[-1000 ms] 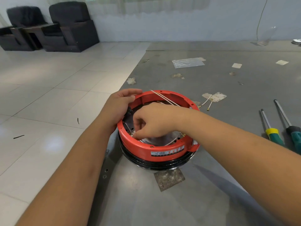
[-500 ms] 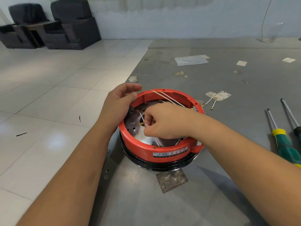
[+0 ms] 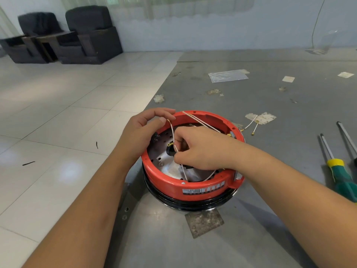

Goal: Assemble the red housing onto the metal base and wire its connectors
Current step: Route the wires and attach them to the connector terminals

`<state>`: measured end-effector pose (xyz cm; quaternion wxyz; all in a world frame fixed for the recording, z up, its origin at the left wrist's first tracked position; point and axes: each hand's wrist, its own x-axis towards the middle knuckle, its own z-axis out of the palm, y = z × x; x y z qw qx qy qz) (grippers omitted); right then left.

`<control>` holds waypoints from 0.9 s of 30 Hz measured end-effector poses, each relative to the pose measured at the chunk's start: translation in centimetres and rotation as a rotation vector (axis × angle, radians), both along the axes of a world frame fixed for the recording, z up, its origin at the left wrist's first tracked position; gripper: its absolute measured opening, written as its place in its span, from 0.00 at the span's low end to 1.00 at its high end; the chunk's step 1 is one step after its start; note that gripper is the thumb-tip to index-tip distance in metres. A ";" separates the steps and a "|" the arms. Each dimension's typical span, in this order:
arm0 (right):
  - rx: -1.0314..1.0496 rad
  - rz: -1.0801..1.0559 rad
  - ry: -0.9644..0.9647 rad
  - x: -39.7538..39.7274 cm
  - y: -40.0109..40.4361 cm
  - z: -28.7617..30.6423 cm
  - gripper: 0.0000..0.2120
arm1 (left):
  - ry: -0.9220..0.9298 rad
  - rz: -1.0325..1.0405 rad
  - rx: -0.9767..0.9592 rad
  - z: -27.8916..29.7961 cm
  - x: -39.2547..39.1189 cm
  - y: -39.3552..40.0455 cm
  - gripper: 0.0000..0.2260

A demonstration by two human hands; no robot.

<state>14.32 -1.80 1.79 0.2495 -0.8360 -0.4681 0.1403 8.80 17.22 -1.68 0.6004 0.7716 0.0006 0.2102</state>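
Change: a second ago your right hand [image 3: 195, 149] was curled low over the plate inside the housing and your left hand [image 3: 143, 130] only rested on the rim. Now a thin white wire [image 3: 172, 135] is lifted clear and stretched between the two hands.
Meaning: the housing looks already seated, so you appear to be in the wiring step, with one lead freed and ready to route to its port; I judge most connectors not yet mated.
Red housing [image 3: 193, 187]: sits near the desk's [image 3: 270, 105] left edge, on top of the black-rimmed metal base [image 3: 193, 205], towards the near end.
Right hand: fingers curled, pinching the white wire low inside the ring, just above the metal plate; a gold terminal [image 3: 169, 145] shows just beside your knuckles.
Left hand: thumb and forefinger closed together on the wire's upper end at the gold connector [image 3: 168, 120], over the far-left part of the rim; the other fingers are loosely bent.
Other leads: two more white wires [image 3: 201, 120] lie across the far rim, untouched.
Right side of desk: two screwdrivers [image 3: 336, 167] lie well apart from the housing.
Far side: loose connector leads [image 3: 251, 125] rest just beyond the housing, with scraps of tape and a plastic bag [image 3: 228, 76] farther off.
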 end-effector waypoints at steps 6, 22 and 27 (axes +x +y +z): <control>-0.008 0.008 -0.009 0.1 0.0 0.1 0.06 | -0.051 0.016 -0.003 -0.3 -0.1 0.2 0.07; 0.465 -0.372 0.708 -0.3 2.2 0.4 0.09 | -0.049 0.029 -0.002 -0.4 -0.6 0.5 0.05; 0.492 -0.417 0.760 -0.2 2.2 0.3 0.08 | -0.004 0.032 -0.013 -0.5 -0.6 0.6 0.06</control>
